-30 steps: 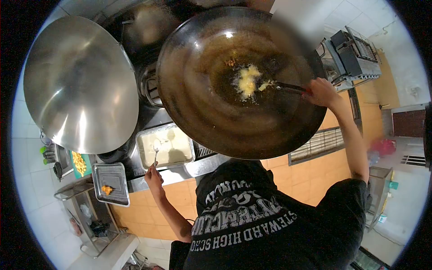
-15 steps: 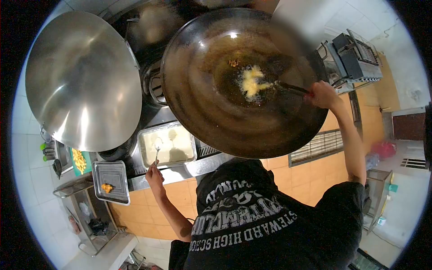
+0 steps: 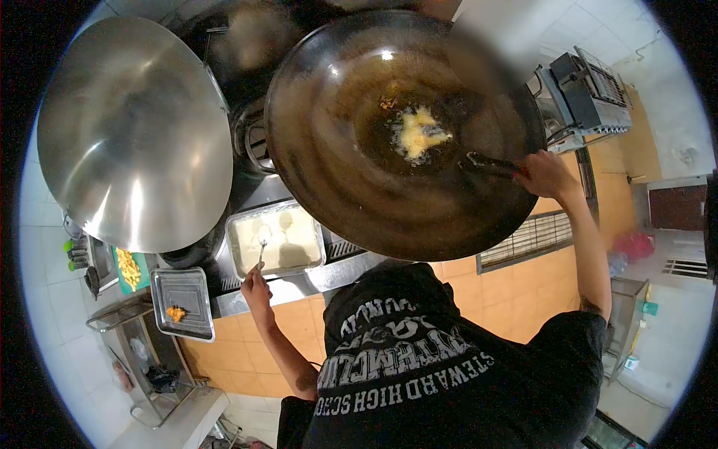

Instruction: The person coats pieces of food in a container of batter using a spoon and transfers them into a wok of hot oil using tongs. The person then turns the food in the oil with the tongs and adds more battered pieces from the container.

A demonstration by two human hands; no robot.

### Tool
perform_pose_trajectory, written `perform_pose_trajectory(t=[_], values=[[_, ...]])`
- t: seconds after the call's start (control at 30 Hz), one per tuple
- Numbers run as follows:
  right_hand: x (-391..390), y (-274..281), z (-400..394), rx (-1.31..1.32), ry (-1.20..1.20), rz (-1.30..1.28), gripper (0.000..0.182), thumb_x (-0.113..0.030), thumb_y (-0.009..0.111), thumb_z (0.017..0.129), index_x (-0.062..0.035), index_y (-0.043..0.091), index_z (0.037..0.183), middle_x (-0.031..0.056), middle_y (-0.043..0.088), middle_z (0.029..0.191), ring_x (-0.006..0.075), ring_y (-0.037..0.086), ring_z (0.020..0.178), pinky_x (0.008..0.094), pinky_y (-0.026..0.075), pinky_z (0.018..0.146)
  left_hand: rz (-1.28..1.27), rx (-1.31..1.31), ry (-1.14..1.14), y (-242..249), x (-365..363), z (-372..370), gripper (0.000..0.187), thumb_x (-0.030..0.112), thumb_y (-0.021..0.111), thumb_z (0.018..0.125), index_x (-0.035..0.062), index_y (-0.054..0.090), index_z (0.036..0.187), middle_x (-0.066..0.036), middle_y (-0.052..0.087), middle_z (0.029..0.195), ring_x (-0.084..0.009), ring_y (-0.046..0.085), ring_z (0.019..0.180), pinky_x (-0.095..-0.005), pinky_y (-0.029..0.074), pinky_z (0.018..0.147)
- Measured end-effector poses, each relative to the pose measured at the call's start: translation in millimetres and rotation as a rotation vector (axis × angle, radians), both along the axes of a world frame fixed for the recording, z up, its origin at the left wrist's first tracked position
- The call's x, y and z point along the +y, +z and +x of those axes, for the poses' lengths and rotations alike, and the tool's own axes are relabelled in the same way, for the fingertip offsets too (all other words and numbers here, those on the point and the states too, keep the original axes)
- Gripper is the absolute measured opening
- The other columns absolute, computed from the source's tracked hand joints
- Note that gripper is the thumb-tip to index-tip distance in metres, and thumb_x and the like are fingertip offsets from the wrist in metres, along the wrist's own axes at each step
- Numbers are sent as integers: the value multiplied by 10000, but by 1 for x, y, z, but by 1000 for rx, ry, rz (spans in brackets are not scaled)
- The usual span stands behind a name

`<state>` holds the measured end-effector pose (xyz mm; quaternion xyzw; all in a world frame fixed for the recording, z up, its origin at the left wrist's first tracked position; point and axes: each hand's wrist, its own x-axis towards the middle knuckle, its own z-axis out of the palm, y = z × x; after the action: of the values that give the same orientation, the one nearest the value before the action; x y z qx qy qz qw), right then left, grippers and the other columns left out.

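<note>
My left hand [image 3: 256,290] is closed on the handle of a metal spoon [image 3: 262,248]. Its bowl rests in pale, creamy batter [image 3: 295,243] inside a rectangular metal tray [image 3: 324,247]. On the other side, my right hand [image 3: 547,176] grips dark tongs [image 3: 491,162] that reach over the large wok [image 3: 359,202]. A yellow battered piece [image 3: 420,135] bubbles in the oil at the wok's middle, apart from the tong tips. Just behind it floats a small clump of brown crumbs [image 3: 387,102].
A big shiny metal bowl or wok [image 3: 134,142] stands at the left. Below it, a second tray [image 3: 183,272] holds a small orange fried piece [image 3: 176,313]. Yellow chunks [image 3: 127,268] lie on a green board. Behind my right arm is a floor grate [image 3: 523,243].
The tongs have drawn back to the right and slightly down, away from the battered piece. My left hand and the spoon have hardly moved.
</note>
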<state>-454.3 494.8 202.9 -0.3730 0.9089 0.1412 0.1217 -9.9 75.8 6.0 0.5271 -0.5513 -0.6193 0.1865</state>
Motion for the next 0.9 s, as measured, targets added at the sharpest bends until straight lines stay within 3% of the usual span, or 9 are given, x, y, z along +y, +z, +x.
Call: perform_pose_trajectory(t=[0.07,0.13,0.47,0.53,0.57,0.63,0.67,0.77,0.9], values=[[0,5,5,16,18,3,240,-294,692,822,-59,725,857,203,666,748,401,647,779,487,510,707,-15,-18,-26,2,0,-2,266,153,467,985,29,669,1107,93,320,604,-2,262,459,-199,197,387],[-2,10,9,5,-86,30,239,-282,694,816,-48,711,865,201,668,751,396,649,786,486,511,708,4,-42,-8,8,1,-6,264,150,471,985,28,668,1112,91,320,603,-3,262,458,-200,196,387],[2,21,10,-73,-31,-70,282,-289,684,842,-8,687,858,212,649,724,362,654,735,461,510,683,39,-17,-17,2,-2,-1,276,165,467,995,20,669,1116,93,311,600,-5,246,456,-208,187,388],[5,23,8,-244,-144,-298,374,-378,633,907,-8,658,862,140,618,631,234,615,572,371,494,539,21,-35,-30,2,-4,3,279,172,467,998,21,668,1120,96,307,598,-4,243,456,-210,184,388],[5,25,7,-246,-140,-296,374,-378,633,907,-8,658,862,140,618,631,234,615,572,371,494,539,1,-53,-43,3,-5,5,283,179,468,1000,21,668,1123,98,304,596,-4,240,456,-213,181,389],[7,28,7,-671,-632,-336,434,-457,553,956,-37,621,875,52,560,602,108,505,460,264,394,396,-2,-70,-40,6,-9,8,284,180,477,994,17,671,1121,94,316,594,-7,248,455,-219,183,391],[14,21,8,-708,-658,-401,442,-509,495,971,-81,587,911,11,543,636,76,458,405,215,311,331,-5,-86,-40,7,-11,11,285,182,486,988,14,675,1119,90,327,592,-11,256,454,-225,185,393],[2,30,32,-786,-854,-647,553,-593,489,936,-56,600,867,30,567,606,107,479,391,249,352,337,-157,-204,-132,18,-16,14,283,178,506,970,-4,693,1081,68,400,608,-31,301,502,-242,229,439],[0,28,47,-853,-867,-676,563,-620,457,936,-80,608,987,26,583,674,85,484,410,228,345,337,-256,-167,-205,-8,-36,25,257,149,527,946,-21,708,1014,28,490,667,-62,359,624,-254,289,545]])
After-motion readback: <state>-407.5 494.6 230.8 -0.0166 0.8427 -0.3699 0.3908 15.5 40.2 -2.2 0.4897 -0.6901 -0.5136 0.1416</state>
